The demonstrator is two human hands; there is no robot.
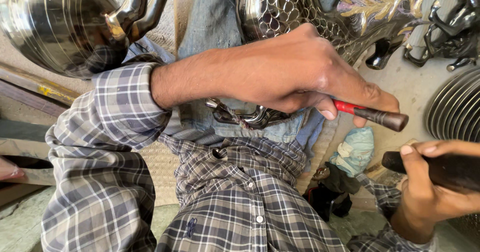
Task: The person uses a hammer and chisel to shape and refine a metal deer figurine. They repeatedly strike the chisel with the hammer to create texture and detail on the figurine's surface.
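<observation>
Gripping both tools, nothing loose. Big engraved metal vessel (285,7) lies across the lap, beyond the left hand (300,72). Left fingers (327,113) are curled tight on a red-shanked chisel (372,115), long axis pointing right, dark tip toward the right hand (430,187). Right fingers are closed around a dark wooden handle (445,171), just below that tip.
</observation>
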